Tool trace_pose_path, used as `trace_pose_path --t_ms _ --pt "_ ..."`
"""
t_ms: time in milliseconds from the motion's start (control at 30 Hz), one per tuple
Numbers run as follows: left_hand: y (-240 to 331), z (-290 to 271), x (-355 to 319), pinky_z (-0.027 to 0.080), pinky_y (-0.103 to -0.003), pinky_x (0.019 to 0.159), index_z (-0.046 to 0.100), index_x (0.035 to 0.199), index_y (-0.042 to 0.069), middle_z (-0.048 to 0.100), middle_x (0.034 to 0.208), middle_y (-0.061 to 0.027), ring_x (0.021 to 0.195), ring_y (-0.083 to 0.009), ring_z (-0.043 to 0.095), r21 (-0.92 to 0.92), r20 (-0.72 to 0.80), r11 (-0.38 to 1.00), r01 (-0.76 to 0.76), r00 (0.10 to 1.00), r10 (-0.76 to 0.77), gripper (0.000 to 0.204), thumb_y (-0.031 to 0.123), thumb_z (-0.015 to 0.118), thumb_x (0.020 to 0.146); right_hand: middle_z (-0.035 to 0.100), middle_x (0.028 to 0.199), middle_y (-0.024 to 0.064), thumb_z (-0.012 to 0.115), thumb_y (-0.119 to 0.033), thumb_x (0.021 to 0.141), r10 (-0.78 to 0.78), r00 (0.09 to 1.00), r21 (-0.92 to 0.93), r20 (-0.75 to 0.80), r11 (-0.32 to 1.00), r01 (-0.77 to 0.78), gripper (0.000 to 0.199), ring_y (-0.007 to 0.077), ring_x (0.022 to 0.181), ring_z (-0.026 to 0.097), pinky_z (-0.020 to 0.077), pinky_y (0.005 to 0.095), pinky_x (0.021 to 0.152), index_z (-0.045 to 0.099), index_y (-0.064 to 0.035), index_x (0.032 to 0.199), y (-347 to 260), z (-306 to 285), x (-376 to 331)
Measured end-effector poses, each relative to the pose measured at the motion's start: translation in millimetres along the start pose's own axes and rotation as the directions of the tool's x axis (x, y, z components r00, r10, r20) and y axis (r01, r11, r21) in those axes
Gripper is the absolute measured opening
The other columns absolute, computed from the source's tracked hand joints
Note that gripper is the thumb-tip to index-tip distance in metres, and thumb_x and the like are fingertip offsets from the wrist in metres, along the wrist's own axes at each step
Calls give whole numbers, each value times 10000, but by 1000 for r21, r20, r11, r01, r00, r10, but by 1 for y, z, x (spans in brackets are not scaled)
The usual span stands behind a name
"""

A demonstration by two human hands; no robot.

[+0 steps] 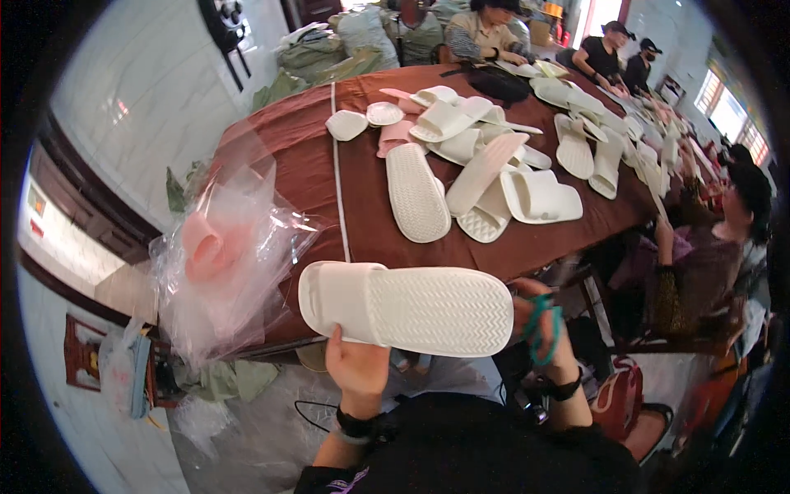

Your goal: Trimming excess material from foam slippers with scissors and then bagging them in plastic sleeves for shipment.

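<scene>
A white slide slipper (444,311) lies level across the front of my view, its ridged footbed up and its strap end to the left. My left hand (356,362) is closed on it under the strap, thumb on the near edge, the other fingers hidden beneath. At the heel end, my right hand (535,317) is closed around teal-handled scissors (543,329), whose blades I cannot make out. Its fingers are by the heel's edge; whether they touch it I cannot tell. Beyond lies a loose heap of white slippers (418,193), with a pink slipper (397,136) among them.
A brown cloth covers the table (288,156). Clear plastic bags (226,272) with pink slippers inside hang over its left edge. A black bag (502,82) lies farther back. Other people sit along the far and right sides. A red bag (619,399) stands at my lower right.
</scene>
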State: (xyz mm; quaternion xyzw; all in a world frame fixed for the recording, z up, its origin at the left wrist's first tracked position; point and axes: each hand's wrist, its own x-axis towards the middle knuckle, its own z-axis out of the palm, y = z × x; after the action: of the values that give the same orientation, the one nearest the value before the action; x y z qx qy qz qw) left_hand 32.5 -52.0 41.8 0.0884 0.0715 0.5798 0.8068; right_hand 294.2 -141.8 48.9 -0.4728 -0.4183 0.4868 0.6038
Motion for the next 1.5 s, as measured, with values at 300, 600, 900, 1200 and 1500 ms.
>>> trace_pose_path --t_ms 300,600,900,1200,1500 --pt "31 20 5 248 -446 1071 283 1381 21 307 1413 -172 1296 -283 326 456 317 829 -324 929 189 445 224 278 985 506 1137 65 651 -145 845 223 972 518 75 824 -229 504 160 1065 469 388 316 913 370 -56 1253 94 -2 -2" --pt "14 16 37 287 -423 1060 178 1417 44 300 1430 -128 1300 -281 333 847 178 523 -96 978 -108 625 438 343 960 558 1084 67 693 -135 769 129 987 275 -92 956 -100 492 187 1005 553 456 335 891 446 -31 1181 36 -54 40" --pt "-59 -10 196 365 -469 980 305 1361 30 378 1319 -262 1173 -414 429 199 465 -857 -475 816 -344 794 216 710 705 598 1046 204 542 -347 909 -136 967 708 -214 660 250 524 227 957 607 507 262 820 448 66 1218 -87 -125 182" --pt "1 104 232 503 -373 736 642 1010 51 658 939 -122 850 -283 637 276 888 -780 -562 460 -18 190 87 586 832 583 655 55 437 -470 932 363 848 -280 386 922 -268 678 112 503 543 435 236 437 269 -7 1398 -6 -42 114" --pt "62 185 174 458 -368 704 646 970 56 642 867 -83 782 -252 590 91 963 -837 -540 262 -64 184 39 615 789 512 666 79 214 -634 910 24 557 242 830 884 -400 846 141 584 459 375 247 550 202 65 1386 20 61 129"
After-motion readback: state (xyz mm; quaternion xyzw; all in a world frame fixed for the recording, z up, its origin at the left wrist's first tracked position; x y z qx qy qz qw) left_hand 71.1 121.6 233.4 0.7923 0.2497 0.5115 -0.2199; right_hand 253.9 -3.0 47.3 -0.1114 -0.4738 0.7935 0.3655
